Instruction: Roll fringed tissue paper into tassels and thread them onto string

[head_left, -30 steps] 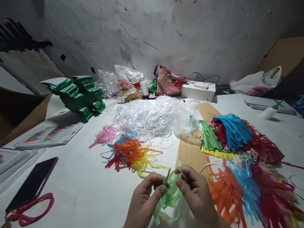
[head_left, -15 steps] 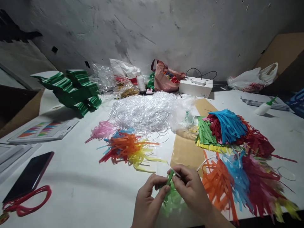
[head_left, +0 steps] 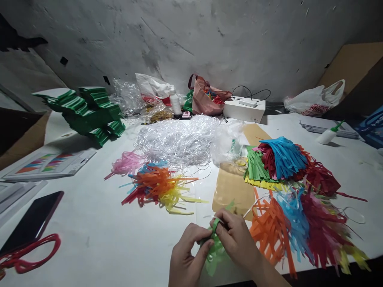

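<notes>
A green tissue-paper tassel (head_left: 213,257) hangs between my hands near the table's front edge. My left hand (head_left: 190,249) pinches its twisted upper part between thumb and fingers. My right hand (head_left: 236,235) grips the top of it, where the green paper bends over into a small loop. A white string (head_left: 253,205) runs from my right hand toward the tassels on the right; how it passes through the loop is hidden by my fingers. Close by on the right lie an orange tassel (head_left: 271,229), a blue tassel (head_left: 295,223) and a dark red tassel (head_left: 320,227).
Loose tassels (head_left: 155,185) in several colours lie left of centre. Behind them is a heap of shiny white string (head_left: 182,139). Stacked fringed paper (head_left: 287,157) lies right, near a glue bottle (head_left: 329,134). A phone (head_left: 32,221) and red-handled scissors (head_left: 36,255) lie left.
The green strip, upright between my fingers before, now bends over at the top. My right hand has closed in on it. The whole view has shifted slightly.
</notes>
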The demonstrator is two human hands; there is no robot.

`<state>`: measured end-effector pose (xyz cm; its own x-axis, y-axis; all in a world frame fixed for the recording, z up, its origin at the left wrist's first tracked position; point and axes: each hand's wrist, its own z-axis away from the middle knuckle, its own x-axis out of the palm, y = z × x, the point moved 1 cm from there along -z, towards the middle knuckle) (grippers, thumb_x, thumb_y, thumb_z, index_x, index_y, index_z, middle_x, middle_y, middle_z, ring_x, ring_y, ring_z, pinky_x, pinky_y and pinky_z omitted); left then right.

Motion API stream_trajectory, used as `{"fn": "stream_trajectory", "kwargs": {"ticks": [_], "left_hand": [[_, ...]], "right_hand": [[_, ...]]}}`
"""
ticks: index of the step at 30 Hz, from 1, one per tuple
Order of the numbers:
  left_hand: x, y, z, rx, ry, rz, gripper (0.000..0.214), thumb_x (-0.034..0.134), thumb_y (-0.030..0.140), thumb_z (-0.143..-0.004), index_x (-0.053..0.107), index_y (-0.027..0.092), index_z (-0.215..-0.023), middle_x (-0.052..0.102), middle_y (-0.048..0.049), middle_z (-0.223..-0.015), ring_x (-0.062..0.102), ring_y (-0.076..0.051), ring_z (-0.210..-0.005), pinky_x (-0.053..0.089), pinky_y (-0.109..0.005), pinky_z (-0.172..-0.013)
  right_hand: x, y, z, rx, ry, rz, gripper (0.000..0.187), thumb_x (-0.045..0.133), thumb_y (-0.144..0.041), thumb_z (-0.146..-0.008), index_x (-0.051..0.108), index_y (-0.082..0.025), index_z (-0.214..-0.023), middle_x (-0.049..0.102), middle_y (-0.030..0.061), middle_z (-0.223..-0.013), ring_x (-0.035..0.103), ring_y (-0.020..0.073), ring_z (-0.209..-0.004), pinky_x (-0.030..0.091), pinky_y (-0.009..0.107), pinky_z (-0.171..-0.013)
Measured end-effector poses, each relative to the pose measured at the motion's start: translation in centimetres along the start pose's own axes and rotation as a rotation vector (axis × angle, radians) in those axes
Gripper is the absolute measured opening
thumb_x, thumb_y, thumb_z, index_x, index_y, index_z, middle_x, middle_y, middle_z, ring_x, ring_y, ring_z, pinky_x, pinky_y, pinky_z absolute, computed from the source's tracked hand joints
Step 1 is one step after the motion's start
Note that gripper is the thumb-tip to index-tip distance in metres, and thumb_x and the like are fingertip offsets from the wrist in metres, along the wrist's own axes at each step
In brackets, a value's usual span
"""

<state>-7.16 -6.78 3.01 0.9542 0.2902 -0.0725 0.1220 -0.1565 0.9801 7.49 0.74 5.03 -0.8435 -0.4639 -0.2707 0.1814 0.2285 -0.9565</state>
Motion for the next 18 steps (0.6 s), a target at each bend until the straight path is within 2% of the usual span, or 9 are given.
{"fn": "stream_trajectory", "kwargs": {"ticks": [3, 6, 12, 18], "left_hand": [[-0.3, -1.2, 0.0, -0.264, 0.152, 0.199, 0.020, 0.083, 0.038, -0.075, 0.078, 0.024, -0.089, 0.077, -0.0050, -0.087, 0.070, -0.022, -0.083, 0.057, -0.029, -0.075], [-0.5, -1.9, -0.2, -0.438, 0.255, 0.375, 0.032, 0.091, 0.042, -0.063, 0.078, 0.022, -0.085, 0.079, -0.0034, -0.083, 0.072, -0.020, -0.078, 0.058, -0.025, -0.070], [0.0, -1.3, -0.2, -0.452, 0.292, 0.448, 0.034, 0.094, 0.038, -0.058, 0.077, 0.019, -0.079, 0.078, -0.0023, -0.076, 0.071, -0.017, -0.073, 0.057, -0.021, -0.068], [0.4, -1.4, 0.5, -0.401, 0.255, 0.405, 0.030, 0.092, 0.038, -0.062, 0.077, 0.020, -0.080, 0.077, -0.0036, -0.079, 0.071, -0.020, -0.075, 0.058, -0.025, -0.068]], "right_hand": [[-0.4, 0.1, 0.4, -0.016, -0.029, -0.011, 0.027, 0.048, -0.039, -0.101, 0.062, -0.019, -0.088, 0.061, -0.0002, -0.075, 0.056, 0.0146, -0.067, 0.037, 0.024, -0.058], [-0.7, 0.0, 1.1, -0.073, 0.020, 0.040, 0.031, 0.044, -0.037, -0.104, 0.061, -0.020, -0.084, 0.061, 0.0000, -0.074, 0.059, 0.0150, -0.070, 0.039, 0.024, -0.064], [-0.2, -0.4, 1.7, -0.164, 0.011, 0.098, 0.028, 0.044, -0.033, -0.104, 0.059, -0.021, -0.084, 0.057, -0.0015, -0.071, 0.056, 0.0136, -0.065, 0.037, 0.024, -0.062], [0.4, -0.3, 1.2, -0.125, -0.015, 0.059, 0.030, 0.043, -0.035, -0.104, 0.059, -0.021, -0.084, 0.059, -0.0004, -0.073, 0.057, 0.0143, -0.068, 0.039, 0.024, -0.063]]}}
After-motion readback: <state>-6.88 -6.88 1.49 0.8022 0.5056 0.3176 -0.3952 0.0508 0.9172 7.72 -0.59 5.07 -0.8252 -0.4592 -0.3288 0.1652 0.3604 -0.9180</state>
